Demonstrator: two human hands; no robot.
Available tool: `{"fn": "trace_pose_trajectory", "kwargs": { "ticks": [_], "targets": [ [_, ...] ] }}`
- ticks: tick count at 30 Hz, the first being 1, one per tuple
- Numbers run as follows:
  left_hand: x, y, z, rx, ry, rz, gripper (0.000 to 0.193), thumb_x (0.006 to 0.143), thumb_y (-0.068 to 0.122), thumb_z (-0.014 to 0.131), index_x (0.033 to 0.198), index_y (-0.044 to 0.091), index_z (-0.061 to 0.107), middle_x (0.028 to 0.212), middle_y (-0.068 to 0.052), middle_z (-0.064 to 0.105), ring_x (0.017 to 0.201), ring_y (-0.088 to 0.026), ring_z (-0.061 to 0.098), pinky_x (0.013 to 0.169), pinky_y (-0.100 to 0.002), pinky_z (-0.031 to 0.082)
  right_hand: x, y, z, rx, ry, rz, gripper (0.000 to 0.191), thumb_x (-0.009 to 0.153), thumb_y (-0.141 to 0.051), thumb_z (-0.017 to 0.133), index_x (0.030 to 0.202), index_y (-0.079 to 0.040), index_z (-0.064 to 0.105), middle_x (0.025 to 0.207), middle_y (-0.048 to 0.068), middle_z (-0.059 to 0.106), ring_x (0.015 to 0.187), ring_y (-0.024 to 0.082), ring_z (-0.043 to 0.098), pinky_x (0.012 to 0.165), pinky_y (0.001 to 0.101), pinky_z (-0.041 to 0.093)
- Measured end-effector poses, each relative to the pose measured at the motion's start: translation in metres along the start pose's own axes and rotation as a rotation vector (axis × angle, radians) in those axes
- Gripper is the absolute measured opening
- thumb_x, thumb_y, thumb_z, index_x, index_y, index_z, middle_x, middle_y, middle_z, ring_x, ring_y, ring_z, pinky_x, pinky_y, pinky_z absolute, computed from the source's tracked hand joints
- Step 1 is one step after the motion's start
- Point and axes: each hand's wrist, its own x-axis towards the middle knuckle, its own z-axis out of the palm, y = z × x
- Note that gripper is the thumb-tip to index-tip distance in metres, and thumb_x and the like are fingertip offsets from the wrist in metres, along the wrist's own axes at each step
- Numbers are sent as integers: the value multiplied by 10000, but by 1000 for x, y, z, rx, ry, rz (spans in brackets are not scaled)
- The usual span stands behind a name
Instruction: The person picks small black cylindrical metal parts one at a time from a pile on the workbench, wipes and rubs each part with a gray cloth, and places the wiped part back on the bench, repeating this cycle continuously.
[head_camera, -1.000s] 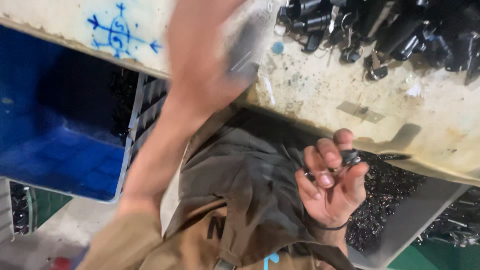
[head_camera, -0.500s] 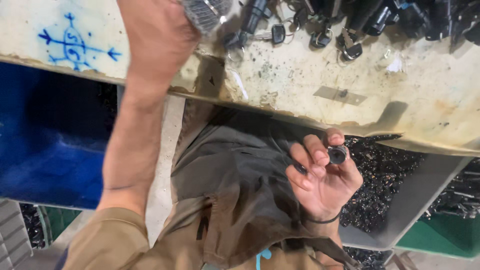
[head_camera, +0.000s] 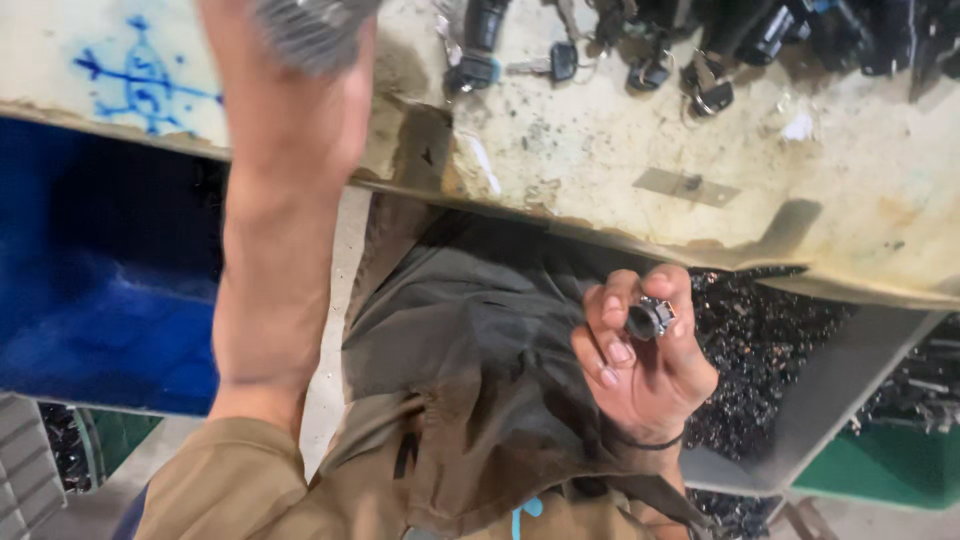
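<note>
My right hand (head_camera: 640, 360) is held over my lap, below the bench edge, with its fingers curled around a small dark metal cylinder part (head_camera: 650, 318) pinched at the fingertips. My left arm reaches up over the worn, stained workbench (head_camera: 600, 150). My left hand (head_camera: 300, 60) is at the top edge of the view, closed on a grey ribbed metal object (head_camera: 305, 25) that is blurred and partly cut off. Several dark keys and lock parts (head_camera: 700, 60) lie along the far side of the bench.
A blue bin (head_camera: 100, 280) sits under the bench at left. A grey tray of dark metal scrap (head_camera: 790, 350) lies at right below the bench, beside a green crate (head_camera: 880, 470). A blue scribble (head_camera: 140, 75) marks the bench top.
My left hand has reached farther up and across the bench, with the grey object now in its grip. My right hand has closed more tightly around the small metal part.
</note>
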Motion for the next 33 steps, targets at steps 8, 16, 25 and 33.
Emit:
{"fn": "trace_pose_trajectory", "kwargs": {
  "ticks": [8, 16, 25, 33],
  "targets": [
    [-94, 91, 32, -353, -697, -20, 345, 933, 138, 783, 1172, 89, 539, 1002, -106, 678, 869, -224, 712, 788, -303, 582, -7, 6, 9, -834, 164, -562, 228, 1086, -207, 713, 1157, -55, 559, 1006, 209, 716, 732, 178, 647, 591, 265, 505],
    [-113, 102, 31, -205, -850, 2, 811, 851, 247, 826, 1475, 77, 338, 882, -61, 690, 810, -272, 749, 706, -344, 585, 5, -6, 36, -1547, 35, -765, 174, 976, -126, 732, 1069, -32, 619, 996, 195, 744, 778, 152, 707, 623, 240, 524],
    [-101, 105, 27, -190, -1083, 165, 1326, 460, 211, 853, 1596, 64, 185, 978, -96, 737, 883, -330, 741, 673, -384, 570, 16, -18, 72, -1687, -122, -477, 293, 660, 83, 797, 922, 17, 683, 882, 182, 696, 789, 230, 713, 694, 295, 564],
    [-94, 66, -22, 90, -770, 339, 788, 690, 204, 829, 1410, 107, 525, 1236, -115, 751, 991, -262, 741, 825, -377, 574, 33, 7, 63, -1529, -212, -337, 242, 855, -30, 789, 1095, -23, 760, 687, 81, 497, 542, 203, 485, 519, 353, 408]
  ]
}}
